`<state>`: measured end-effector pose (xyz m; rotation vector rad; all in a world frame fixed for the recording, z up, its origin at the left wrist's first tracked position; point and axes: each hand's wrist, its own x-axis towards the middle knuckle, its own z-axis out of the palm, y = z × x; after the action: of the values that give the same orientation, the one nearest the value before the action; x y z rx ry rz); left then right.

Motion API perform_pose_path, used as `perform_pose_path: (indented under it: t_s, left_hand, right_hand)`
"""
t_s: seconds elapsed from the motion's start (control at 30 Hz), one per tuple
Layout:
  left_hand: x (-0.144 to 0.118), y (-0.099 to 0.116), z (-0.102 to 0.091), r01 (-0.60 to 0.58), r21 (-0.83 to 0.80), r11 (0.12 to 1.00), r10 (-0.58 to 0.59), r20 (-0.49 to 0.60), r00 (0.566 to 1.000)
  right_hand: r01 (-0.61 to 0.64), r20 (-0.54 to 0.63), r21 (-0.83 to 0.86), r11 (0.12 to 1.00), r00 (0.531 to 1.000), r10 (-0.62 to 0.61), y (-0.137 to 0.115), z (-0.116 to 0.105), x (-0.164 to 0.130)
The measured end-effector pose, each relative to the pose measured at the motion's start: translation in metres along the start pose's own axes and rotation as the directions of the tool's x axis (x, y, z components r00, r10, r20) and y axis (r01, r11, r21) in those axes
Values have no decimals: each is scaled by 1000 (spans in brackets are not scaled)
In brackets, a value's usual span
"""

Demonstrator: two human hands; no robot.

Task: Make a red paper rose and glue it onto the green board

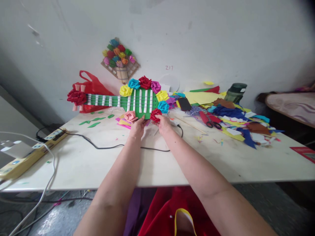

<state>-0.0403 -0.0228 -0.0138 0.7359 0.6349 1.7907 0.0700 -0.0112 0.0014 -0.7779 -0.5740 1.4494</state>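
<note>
The head view showed your left hand (138,127) gripping the bottom edge of the green guitar-shaped craft (137,101), thumb at the front. Your right hand (162,124) was closed about the same piece at its lower right corner, on the red paper flower (155,114); you had the fingers behind it mostly out of sight. You held the craft tilted up over the white table (98,170), its front towards you and its neck pointing left; whether its edge touched the tabletop could not be told. A pink paper flower (130,116) sat just beside your left hand, and more flowers ringed the body. A black cable (103,148) ran beneath your forearms. Farther left lay green paper leaves (94,124), with a red plastic bag (98,86) behind the neck. To your right lay red-handled scissors (213,124) beside heaped paper scraps (228,112), and a dark green bottle (235,94) stood behind those.
</note>
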Motion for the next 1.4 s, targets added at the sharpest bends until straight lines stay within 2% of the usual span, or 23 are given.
perform_pose_path:
  t_s: [0.23, 0.6, 0.87, 1.03, 1.27, 1.33, 1.4]
  left_hand:
    - [0, 0, 1, 5, 11, 1000, -5, -1, 1000]
    - [2, -2, -1, 14, 4, 1000, -14, 12, 1000]
    - [2, -1, -2, 11, 3, 1000, -11, -31, 999]
    - [4, -1, -4, -1, -13, 1000, 0, -63, 998]
    - [5, 0, -3, 15, -54, 998, -22, -116, 993]
    - [5, 0, -4, 9, -50, 999, -15, -118, 993]
    - [6, -1, -5, -1, -40, 999, -4, -124, 992]
  right_hand:
    - [14, -22, -1, 1000, 1000, -14, 0, 1, 0]
    - [39, -49, -95, 995, 998, -44, 0, -2, -1]
    - [-32, 61, -67, 997, 997, 36, -5, -2, -10]
    - [-25, -25, -9, 1000, 999, 25, -2, 2, -12]
    - [-51, -140, -91, 995, 989, 38, 7, 5, -15]
    - [-64, -133, -108, 992, 990, 49, 9, 6, -17]
    - [-19, -59, -115, 993, 998, 12, 12, 6, -20]
